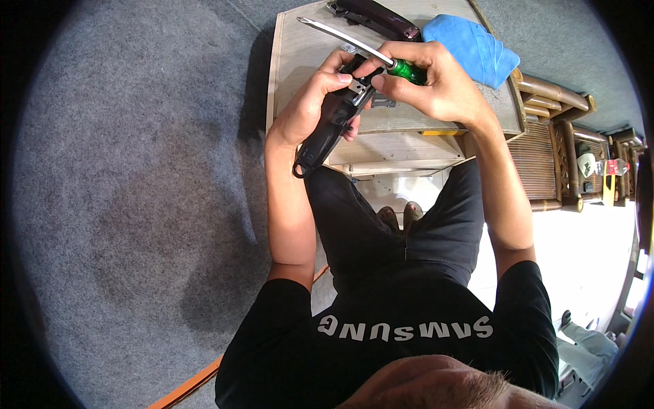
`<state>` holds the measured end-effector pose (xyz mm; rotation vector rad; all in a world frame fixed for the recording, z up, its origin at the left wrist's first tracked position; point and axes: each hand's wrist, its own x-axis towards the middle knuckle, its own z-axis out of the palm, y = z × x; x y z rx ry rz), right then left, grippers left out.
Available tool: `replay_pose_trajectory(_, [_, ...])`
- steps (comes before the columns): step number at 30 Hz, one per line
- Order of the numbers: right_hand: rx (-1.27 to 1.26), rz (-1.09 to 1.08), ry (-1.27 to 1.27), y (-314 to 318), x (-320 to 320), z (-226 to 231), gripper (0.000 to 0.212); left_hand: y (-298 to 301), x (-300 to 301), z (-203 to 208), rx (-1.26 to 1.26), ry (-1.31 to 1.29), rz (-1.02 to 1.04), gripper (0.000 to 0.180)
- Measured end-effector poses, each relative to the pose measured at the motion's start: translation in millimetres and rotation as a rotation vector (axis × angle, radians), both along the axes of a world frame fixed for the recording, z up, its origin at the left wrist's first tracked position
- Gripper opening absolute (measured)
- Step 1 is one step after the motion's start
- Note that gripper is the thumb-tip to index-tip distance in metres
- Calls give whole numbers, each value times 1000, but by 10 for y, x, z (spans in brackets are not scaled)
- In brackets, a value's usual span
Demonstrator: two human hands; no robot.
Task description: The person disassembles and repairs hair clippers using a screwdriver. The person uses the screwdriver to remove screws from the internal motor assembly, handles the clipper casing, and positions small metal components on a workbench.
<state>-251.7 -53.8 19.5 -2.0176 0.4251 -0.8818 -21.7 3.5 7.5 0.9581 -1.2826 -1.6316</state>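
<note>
My left hand is wrapped round a black hair clipper, its thumb beside the metal part at the head. The clipper lies slantwise, its hanging loop toward my lap. A screwdriver with a green handle and a long bright shaft is tucked in my right hand, its tip pointing to the far left. The thumb and forefinger of that hand reach to the clipper's head. Whether they pinch a small part there, I cannot make out. A flat grey toothed piece shows on the table beside the clipper, partly covered by my hands.
Beyond my hands, a dark maroon clipper-like body lies on the light wooden table. A folded blue cloth rests at its far right corner. Bamboo furniture stands to the right, and grey carpet-like covering spreads on the left.
</note>
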Motion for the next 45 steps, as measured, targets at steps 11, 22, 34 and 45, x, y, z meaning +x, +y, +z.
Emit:
replay_pose_trajectory(11, [-107, -114, -50, 26, 13, 24, 22, 0, -7, -4, -6, 31, 0, 42])
replay_pose_trajectory(22, [-180, -119, 6, -6, 29, -22, 19, -1, -11, 12, -4, 21, -1, 39])
replay_pose_trajectory(34, [188, -49, 184, -79, -102, 81, 20, -96, -1, 105, 19, -191, -115, 56])
replay_pose_trajectory(45, [-6, -115, 40, -62, -10, -30, 25, -82, -17, 85, 8, -203, -89, 59])
